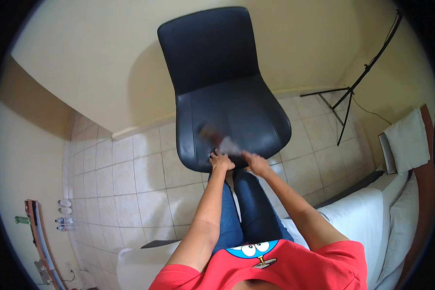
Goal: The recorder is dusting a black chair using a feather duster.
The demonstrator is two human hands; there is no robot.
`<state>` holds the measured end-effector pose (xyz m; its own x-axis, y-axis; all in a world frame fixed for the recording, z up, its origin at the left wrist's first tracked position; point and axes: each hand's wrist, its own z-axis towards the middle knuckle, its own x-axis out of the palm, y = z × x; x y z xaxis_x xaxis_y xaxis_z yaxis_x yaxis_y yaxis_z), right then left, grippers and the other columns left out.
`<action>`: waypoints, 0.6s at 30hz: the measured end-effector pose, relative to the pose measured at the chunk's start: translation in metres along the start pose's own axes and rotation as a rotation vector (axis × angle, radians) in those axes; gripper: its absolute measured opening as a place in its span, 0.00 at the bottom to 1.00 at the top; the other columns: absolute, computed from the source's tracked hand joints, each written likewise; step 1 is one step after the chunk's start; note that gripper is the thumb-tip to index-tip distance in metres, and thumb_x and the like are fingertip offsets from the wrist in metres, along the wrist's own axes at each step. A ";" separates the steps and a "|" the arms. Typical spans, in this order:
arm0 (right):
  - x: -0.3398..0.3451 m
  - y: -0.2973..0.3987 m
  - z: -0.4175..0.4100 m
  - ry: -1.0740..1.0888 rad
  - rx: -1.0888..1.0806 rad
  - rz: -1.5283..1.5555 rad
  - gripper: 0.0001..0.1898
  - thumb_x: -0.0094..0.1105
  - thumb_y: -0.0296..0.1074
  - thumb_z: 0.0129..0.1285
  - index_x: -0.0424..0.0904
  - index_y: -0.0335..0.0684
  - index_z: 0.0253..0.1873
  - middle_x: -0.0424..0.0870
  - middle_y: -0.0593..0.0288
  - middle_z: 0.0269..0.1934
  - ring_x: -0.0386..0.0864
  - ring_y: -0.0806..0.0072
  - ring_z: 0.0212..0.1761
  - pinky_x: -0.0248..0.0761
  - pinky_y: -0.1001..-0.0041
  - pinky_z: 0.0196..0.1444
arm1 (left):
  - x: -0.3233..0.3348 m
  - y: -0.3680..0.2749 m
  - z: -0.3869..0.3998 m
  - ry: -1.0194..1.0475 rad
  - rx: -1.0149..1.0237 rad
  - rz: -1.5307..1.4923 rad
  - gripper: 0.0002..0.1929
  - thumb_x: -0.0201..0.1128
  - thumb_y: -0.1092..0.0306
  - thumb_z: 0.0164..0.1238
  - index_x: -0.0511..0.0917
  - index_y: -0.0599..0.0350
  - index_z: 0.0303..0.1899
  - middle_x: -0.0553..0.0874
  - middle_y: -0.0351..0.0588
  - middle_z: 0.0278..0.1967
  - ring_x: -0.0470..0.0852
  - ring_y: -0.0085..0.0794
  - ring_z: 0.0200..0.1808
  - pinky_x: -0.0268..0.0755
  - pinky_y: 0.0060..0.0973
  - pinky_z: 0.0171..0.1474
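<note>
A black leather-like chair stands before me, its seat towards my knees. My left hand rests on the front edge of the seat, fingers spread; whether it pins anything is unclear. My right hand, at the seat's front edge to the right, holds the end of a motion-blurred object. That object has a whitish, seemingly clear part near my hand and a brown part further off, over the seat's front left. Its kind cannot be told.
A white-covered bed with pillows lies to the right and around me. A black tripod stand is at the back right by the wall. Plastic bottles stand on the tiled floor at far left, near a wooden shelf.
</note>
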<state>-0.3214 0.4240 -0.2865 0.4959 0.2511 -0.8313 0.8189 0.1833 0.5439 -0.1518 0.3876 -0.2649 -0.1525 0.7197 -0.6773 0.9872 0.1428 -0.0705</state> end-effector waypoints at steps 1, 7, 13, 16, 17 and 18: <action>-0.017 0.007 -0.010 0.093 -0.129 -0.092 0.19 0.39 0.34 0.60 0.62 0.51 0.57 0.75 0.43 0.39 0.75 0.52 0.41 0.68 0.58 0.43 | -0.003 0.001 0.002 0.151 -0.019 0.063 0.40 0.56 0.57 0.48 0.47 0.44 0.65 0.45 0.55 0.66 0.45 0.52 0.66 0.43 0.43 0.64; -0.105 -0.044 0.066 -0.589 0.468 0.193 0.17 0.36 0.39 0.63 0.63 0.40 0.55 0.77 0.41 0.35 0.74 0.46 0.38 0.65 0.55 0.38 | -0.001 -0.003 -0.012 -0.102 0.039 -0.007 0.40 0.56 0.54 0.46 0.50 0.43 0.64 0.46 0.55 0.65 0.49 0.54 0.65 0.46 0.43 0.63; -0.166 0.081 0.221 -0.819 -0.289 0.293 0.16 0.36 0.34 0.64 0.63 0.43 0.56 0.73 0.49 0.46 0.70 0.53 0.47 0.66 0.62 0.46 | -0.013 -0.011 -0.023 0.058 0.112 0.067 0.41 0.59 0.52 0.47 0.51 0.52 0.63 0.50 0.64 0.63 0.57 0.57 0.61 0.50 0.45 0.61; -0.175 0.132 0.262 -0.450 -0.263 0.148 0.17 0.38 0.31 0.62 0.63 0.46 0.56 0.72 0.48 0.44 0.72 0.52 0.44 0.66 0.61 0.45 | 0.005 0.000 -0.028 -0.069 0.172 0.202 0.40 0.59 0.49 0.48 0.53 0.52 0.62 0.54 0.65 0.61 0.58 0.57 0.60 0.51 0.47 0.60; -0.180 0.139 0.270 -0.355 -0.181 0.109 0.16 0.38 0.33 0.64 0.64 0.43 0.56 0.71 0.48 0.48 0.71 0.53 0.47 0.65 0.62 0.47 | 0.002 0.003 -0.020 -0.055 0.171 0.193 0.40 0.59 0.49 0.48 0.53 0.52 0.62 0.54 0.65 0.61 0.58 0.57 0.60 0.51 0.47 0.60; -0.178 0.125 0.281 -0.552 -0.163 0.192 0.17 0.38 0.33 0.64 0.64 0.43 0.57 0.72 0.47 0.48 0.72 0.52 0.46 0.66 0.62 0.46 | -0.011 0.002 -0.022 0.049 0.199 0.164 0.39 0.59 0.50 0.49 0.53 0.52 0.62 0.56 0.64 0.61 0.59 0.54 0.60 0.51 0.47 0.60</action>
<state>-0.2261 0.1354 -0.1029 0.7425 -0.2286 -0.6296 0.6670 0.3377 0.6641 -0.1490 0.3948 -0.2419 0.0131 0.7549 -0.6557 0.9877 -0.1117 -0.1089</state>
